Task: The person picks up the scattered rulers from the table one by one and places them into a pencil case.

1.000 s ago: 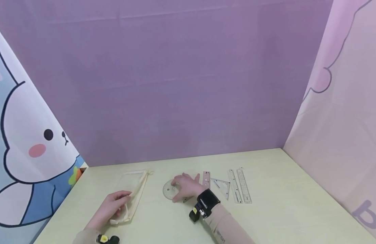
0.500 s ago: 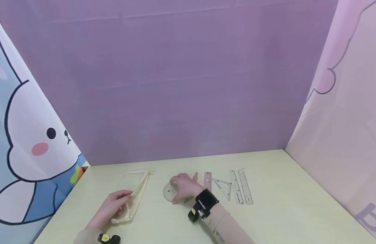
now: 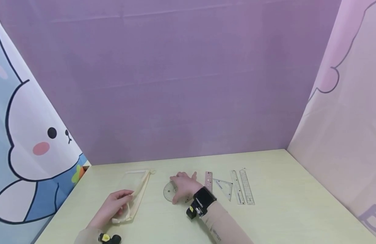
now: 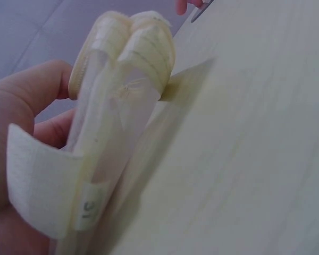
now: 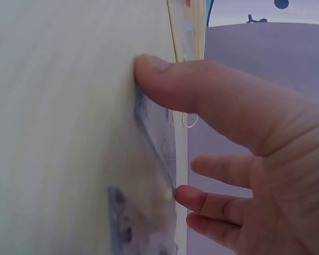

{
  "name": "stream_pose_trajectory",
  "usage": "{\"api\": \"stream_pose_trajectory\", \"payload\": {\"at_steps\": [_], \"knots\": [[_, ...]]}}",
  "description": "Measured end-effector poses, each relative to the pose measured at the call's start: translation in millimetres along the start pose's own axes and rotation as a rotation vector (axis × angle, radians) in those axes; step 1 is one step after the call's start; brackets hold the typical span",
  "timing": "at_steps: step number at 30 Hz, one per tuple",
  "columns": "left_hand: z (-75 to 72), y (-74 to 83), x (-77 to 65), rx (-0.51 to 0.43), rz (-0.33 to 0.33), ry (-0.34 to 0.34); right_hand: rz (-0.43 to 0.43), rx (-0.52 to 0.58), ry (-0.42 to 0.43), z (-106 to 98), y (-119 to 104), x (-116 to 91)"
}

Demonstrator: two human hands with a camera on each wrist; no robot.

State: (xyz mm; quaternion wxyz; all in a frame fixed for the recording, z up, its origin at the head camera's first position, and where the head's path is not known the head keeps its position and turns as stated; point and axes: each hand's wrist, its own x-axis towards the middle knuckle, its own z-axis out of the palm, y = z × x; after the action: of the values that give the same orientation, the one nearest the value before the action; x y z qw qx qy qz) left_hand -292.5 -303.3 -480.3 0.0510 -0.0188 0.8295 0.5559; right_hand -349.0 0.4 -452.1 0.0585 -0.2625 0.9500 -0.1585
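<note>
My left hand (image 3: pixel 116 205) holds the edge of a see-through pouch (image 3: pixel 137 200) with cream trim, lying on the table's left. Up close in the left wrist view, the pouch (image 4: pixel 106 138) is lifted at its trimmed side, a printed tag (image 4: pixel 90 204) on it; part of the hand is behind it. A clear round protractor (image 3: pixel 169 191) lies under my right hand (image 3: pixel 186 186). In the right wrist view, thumb and a finger touch opposite edges of the protractor (image 5: pixel 157 135). Another clear piece (image 5: pixel 130 223) is beside it, mostly covered by the hand in the head view.
Right of the right hand, a pinkish ruler (image 3: pixel 208 181), a clear set square (image 3: pixel 225 188) and two clear rulers, one plain (image 3: pixel 237 187) and one with cut-outs (image 3: pixel 246 187), lie in a row. A purple backdrop (image 3: pixel 188 101) closes the table's (image 3: pixel 267 217) far side.
The head view has shifted slightly, so the scene sits a little further right. My right hand stays over the protractor with only a slight movement; the left hand keeps its hold on the pouch.
</note>
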Motion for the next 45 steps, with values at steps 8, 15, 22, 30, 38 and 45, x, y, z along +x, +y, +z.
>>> {"api": "stream_pose_trajectory", "payload": {"at_steps": [8,15,22,30,38,45], "knots": [[2.3,1.2,-3.9,0.011,0.017,0.001,-0.014,0.082,-0.044,5.1,7.1,6.9],[1.3,2.5,-1.3,0.021,0.006,0.012,-0.05,0.143,-0.051,7.9,12.5,8.9],[0.7,2.3,2.2,0.005,-0.015,0.028,-0.07,0.158,-0.022,5.4,10.3,8.0],[1.0,2.0,0.8,0.012,-0.015,0.018,0.001,0.036,0.046,4.7,13.5,3.1],[2.0,0.1,0.2,0.014,0.005,0.02,0.02,-0.055,0.014,5.7,17.4,-0.5],[1.5,0.0,1.3,0.015,-0.004,0.018,0.023,-0.058,0.039,4.0,16.7,-1.0]]}}
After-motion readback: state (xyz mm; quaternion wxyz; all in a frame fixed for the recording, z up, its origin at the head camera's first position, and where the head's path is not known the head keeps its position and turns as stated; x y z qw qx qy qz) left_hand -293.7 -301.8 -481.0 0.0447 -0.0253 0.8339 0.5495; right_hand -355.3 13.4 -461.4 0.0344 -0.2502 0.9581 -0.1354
